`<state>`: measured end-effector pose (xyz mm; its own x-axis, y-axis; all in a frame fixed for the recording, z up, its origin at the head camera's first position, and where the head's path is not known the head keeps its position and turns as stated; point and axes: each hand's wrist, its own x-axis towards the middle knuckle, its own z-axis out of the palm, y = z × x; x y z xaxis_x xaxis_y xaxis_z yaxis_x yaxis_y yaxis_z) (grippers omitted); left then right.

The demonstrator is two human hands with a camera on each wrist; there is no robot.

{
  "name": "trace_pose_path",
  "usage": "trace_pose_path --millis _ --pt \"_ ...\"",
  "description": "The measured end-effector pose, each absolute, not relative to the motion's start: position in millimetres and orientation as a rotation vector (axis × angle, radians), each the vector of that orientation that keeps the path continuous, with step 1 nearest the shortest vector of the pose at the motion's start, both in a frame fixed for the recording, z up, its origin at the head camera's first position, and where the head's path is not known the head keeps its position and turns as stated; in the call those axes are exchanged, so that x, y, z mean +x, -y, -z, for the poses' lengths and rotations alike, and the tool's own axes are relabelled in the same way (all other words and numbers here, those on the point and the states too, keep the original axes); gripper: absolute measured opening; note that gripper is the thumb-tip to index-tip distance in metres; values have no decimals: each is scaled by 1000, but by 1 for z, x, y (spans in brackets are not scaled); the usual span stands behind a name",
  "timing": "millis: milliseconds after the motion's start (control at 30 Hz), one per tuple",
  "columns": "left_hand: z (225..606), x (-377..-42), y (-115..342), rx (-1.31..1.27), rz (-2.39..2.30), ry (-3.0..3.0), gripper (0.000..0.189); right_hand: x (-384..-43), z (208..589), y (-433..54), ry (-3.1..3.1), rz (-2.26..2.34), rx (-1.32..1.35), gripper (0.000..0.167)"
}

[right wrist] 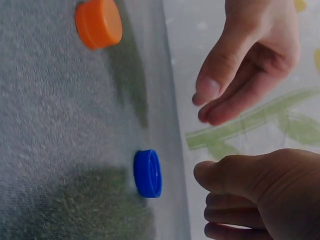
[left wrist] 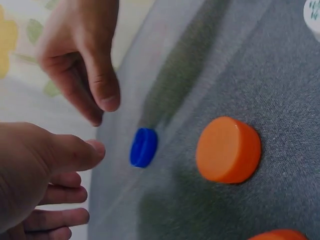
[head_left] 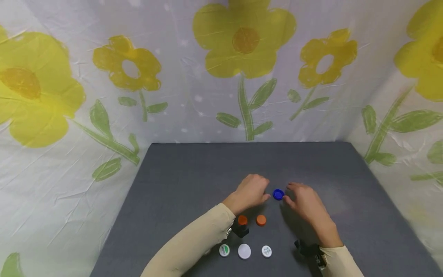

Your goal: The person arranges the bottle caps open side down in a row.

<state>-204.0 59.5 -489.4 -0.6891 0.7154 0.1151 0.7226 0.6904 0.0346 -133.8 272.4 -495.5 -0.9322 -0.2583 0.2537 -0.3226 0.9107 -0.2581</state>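
A blue bottle cap (head_left: 278, 194) lies on the dark grey table between the two hands, its hollow side up. To its left hovers the left hand (head_left: 250, 193), fingers loosely bent and holding nothing. On the other side the right hand (head_left: 304, 202) is also raised above the table, thumb and fingers apart with nothing between them. In the left wrist view both hands are clear of the blue cap (left wrist: 144, 147); the right wrist view likewise shows a gap between the fingers and the blue cap (right wrist: 147, 173).
Two orange caps (head_left: 261, 220) lie nearer the person, one close to the left wrist. In a row below are a white cap with a green mark (head_left: 224, 250), a plain white cap (head_left: 244, 251) and a printed white cap (head_left: 266, 251). Flowered cloth (head_left: 187, 96) surrounds the table.
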Motion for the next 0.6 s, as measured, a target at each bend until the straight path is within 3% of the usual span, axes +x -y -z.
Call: trace_pose_path --millis 600 --pt "526 -218 -97 -1220 -31 2860 24 -151 538 -277 2867 -531 400 25"
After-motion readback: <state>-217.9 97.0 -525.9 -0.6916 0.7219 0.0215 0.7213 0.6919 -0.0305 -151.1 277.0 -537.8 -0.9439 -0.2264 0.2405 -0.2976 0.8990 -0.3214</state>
